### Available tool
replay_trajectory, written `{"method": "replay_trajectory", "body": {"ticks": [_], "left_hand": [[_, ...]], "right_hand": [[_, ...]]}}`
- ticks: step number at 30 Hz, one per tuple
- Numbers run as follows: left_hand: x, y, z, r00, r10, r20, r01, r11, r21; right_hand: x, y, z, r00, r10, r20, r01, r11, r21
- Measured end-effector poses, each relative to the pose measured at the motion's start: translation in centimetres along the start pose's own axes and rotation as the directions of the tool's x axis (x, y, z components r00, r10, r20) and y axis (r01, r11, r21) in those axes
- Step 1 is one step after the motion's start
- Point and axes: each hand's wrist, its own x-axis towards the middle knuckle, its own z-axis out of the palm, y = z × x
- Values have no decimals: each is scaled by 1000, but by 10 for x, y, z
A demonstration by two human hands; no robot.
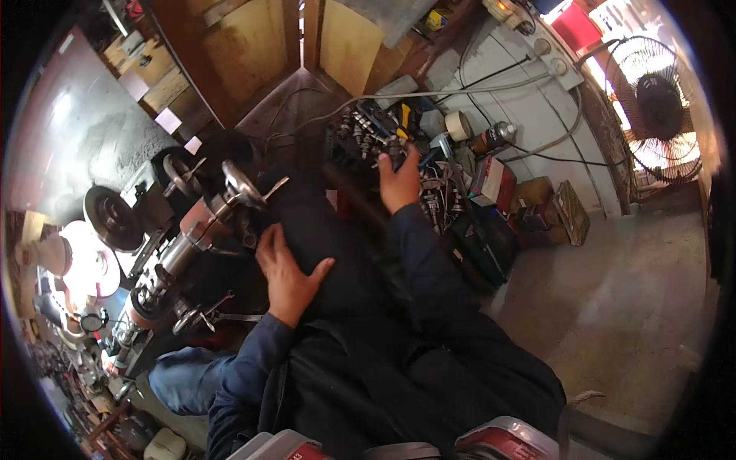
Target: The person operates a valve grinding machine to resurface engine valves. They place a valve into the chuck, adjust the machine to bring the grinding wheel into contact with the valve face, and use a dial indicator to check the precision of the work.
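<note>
My left hand [290, 277] is open, its thumb spread away from the fingers, above the dark cloth over my leg [310, 222]. Its fingertips are nearest a short metal rod with a ringed end [247, 232] beside the lathe [180, 253]. Farther off to the right, my right hand [401, 184] closes thumb and fingers around a dark cylindrical metal part [395, 151]. That part is above a crowded heap of metal tool parts [360, 130]; its exact kind cannot be made out. A yellow-and-black tool [405, 116] lies just beyond this hand.
The lathe's handwheel [241, 184] juts toward my left arm. Wrenches [230, 316] lie beneath it. Boxes [494, 182], a spray can [493, 138] and a tape roll [458, 126] stand at right. A cable [460, 90] crosses behind; a fan [658, 107] stands far right.
</note>
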Motion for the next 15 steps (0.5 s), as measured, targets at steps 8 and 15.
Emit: {"method": "replay_trajectory", "body": {"ticks": [8,15], "left_hand": [[-29,-71,-20,962,-255,94,264,958,-111],[-14,-30,-63,958,22,286,-56,992,113]], "right_hand": [[81,145,-51,939,253,234,-120,878,-464],[132,160,-163,951,189,245,-211,975,66]]}}
